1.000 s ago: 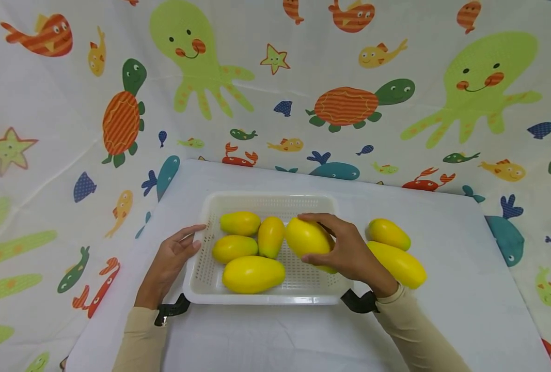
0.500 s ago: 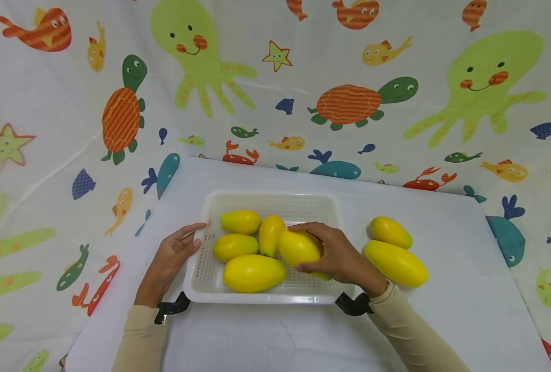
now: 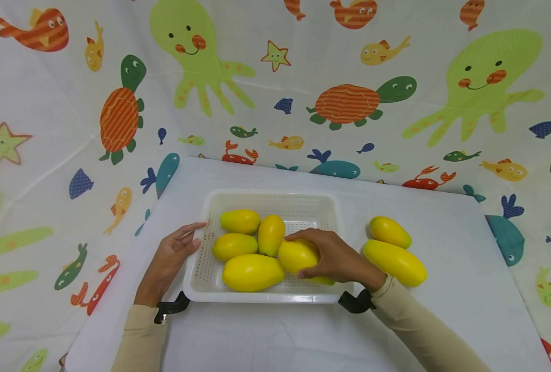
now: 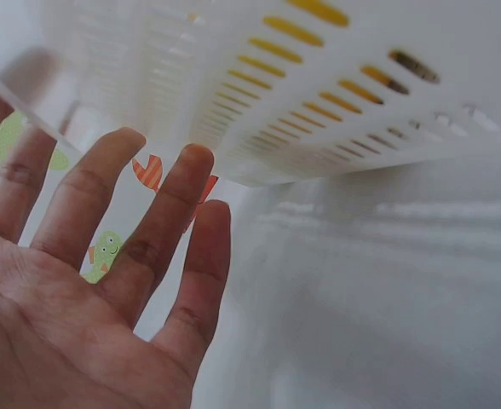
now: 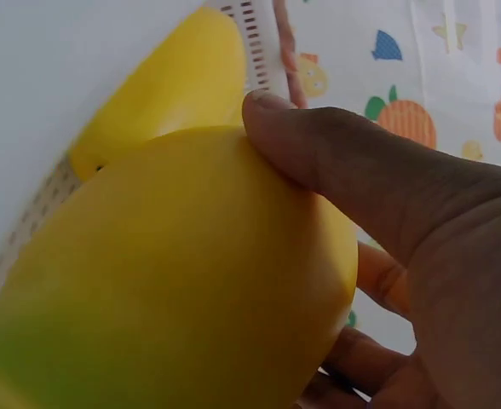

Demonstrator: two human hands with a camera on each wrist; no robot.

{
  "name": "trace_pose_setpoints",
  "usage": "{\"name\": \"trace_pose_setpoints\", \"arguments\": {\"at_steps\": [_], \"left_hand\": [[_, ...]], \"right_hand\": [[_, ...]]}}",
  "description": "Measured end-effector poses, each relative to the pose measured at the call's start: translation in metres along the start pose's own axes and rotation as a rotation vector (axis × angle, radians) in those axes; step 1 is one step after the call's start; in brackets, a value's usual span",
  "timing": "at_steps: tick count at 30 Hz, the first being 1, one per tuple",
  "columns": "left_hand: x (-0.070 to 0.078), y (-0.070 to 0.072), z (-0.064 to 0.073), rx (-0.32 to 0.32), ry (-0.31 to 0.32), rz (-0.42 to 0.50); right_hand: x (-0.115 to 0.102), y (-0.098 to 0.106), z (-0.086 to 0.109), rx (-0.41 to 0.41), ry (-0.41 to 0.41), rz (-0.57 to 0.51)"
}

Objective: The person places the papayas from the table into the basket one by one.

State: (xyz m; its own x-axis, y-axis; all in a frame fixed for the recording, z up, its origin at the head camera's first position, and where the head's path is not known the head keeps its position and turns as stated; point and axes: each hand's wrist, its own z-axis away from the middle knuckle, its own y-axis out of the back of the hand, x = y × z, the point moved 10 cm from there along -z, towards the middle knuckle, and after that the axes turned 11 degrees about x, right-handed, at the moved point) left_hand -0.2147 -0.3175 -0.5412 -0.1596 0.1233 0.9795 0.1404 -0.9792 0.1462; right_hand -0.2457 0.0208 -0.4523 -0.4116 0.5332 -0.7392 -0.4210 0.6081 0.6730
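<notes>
My right hand (image 3: 340, 258) holds a large yellow papaya (image 3: 297, 256) low in the right half of a white perforated plastic basket (image 3: 266, 298). In the right wrist view the thumb lies on the papaya's (image 5: 174, 264) side, and its near end is tinged green. Left of it in the basket lie another large papaya (image 3: 253, 273) and three smaller yellow fruits (image 3: 271, 235) with greenish ends. At the basket's left rim is my left hand (image 3: 169, 258), fingers extended and only slightly bent. The left wrist view shows its fingers (image 4: 169, 204) beside the slotted wall; whether they touch it I cannot tell.
On the white-covered table (image 3: 466, 294), right of the basket, lie a smaller yellow fruit (image 3: 390, 232) and a large papaya (image 3: 396, 262) beside my right forearm. A cloth (image 3: 266, 98) printed with sea animals hangs behind and to the left.
The right hand has brought the papaya left and down into the basket, close against the other fruits. The left hand has stayed at the basket's left rim.
</notes>
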Motion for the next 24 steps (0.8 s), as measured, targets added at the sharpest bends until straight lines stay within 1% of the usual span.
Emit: {"name": "trace_pose_setpoints", "arguments": {"at_steps": [6,8,15,22,24], "left_hand": [[-0.002,0.0,-0.001,0.007,0.011,-0.006],[-0.002,-0.001,-0.001,0.005,0.009,-0.005],[0.0,0.0,0.0,0.011,-0.004,-0.013],[0.0,-0.001,0.0,0.01,-0.002,-0.008],[0.0,0.0,0.0,0.011,-0.001,-0.01]], "right_hand": [[-0.004,-0.002,-0.001,-0.043,0.073,0.047],[-0.005,-0.002,-0.002,-0.057,0.084,0.059],[-0.006,-0.007,-0.002,-0.105,0.071,0.058],[-0.009,-0.012,-0.003,-0.13,0.1,0.094],[-0.008,-0.014,-0.004,-0.141,0.092,0.099]]}}
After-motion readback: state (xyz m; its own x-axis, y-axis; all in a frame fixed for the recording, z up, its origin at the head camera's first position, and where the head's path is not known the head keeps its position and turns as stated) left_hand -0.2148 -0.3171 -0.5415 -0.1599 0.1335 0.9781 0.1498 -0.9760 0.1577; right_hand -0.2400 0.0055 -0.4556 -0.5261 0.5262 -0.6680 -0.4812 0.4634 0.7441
